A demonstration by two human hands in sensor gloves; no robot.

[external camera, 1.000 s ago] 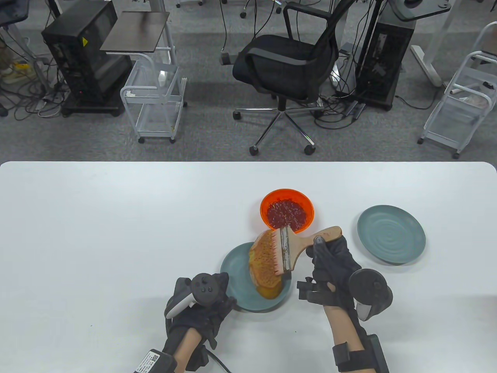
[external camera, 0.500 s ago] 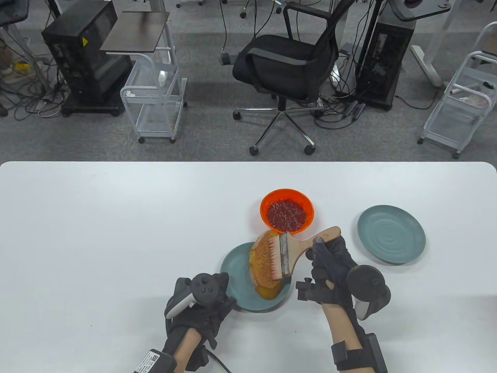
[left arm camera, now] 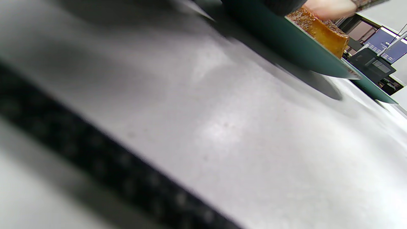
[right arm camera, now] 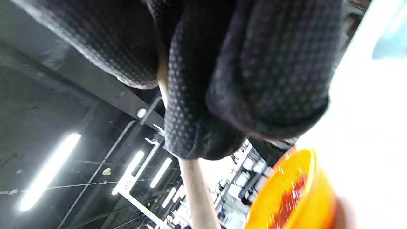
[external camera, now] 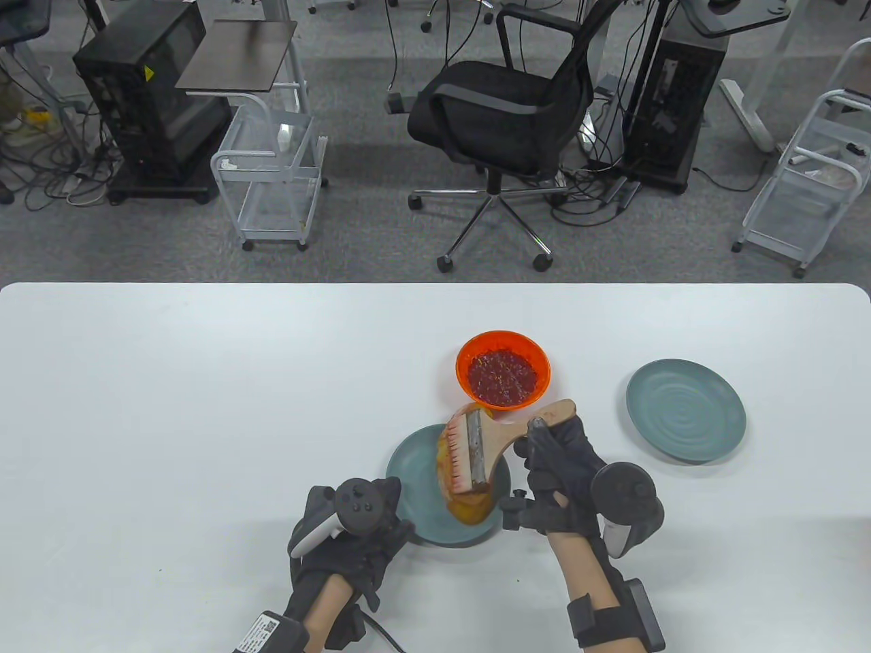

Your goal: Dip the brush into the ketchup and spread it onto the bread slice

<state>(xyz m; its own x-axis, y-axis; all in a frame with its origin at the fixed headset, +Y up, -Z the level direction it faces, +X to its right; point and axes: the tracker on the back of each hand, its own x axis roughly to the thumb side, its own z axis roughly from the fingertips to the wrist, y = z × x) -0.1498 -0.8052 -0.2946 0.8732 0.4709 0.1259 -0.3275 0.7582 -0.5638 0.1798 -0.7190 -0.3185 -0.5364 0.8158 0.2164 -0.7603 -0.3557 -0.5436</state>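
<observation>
A wide wooden brush (external camera: 486, 442) lies with its reddened bristles (external camera: 454, 457) across a bread slice (external camera: 466, 500) on a teal plate (external camera: 412, 476). My right hand (external camera: 558, 469) grips the brush handle; the handle also shows in the right wrist view (right arm camera: 198, 194). An orange bowl of red ketchup (external camera: 503, 371) stands just behind the plate and appears in the right wrist view (right arm camera: 292, 194). My left hand (external camera: 357, 527) rests at the plate's near-left rim; whether it grips the rim is hidden. The bread's crust (left arm camera: 321, 30) and the plate (left arm camera: 286, 38) show in the left wrist view.
A second teal plate (external camera: 686, 410) with nothing on it sits to the right of the bowl. The white table (external camera: 204, 381) stretches wide to the left. Beyond its far edge stand an office chair (external camera: 503, 115) and carts.
My right hand has drawn the brush leftward and slightly nearer across the bread. The left hand, plate and bowl have not moved.
</observation>
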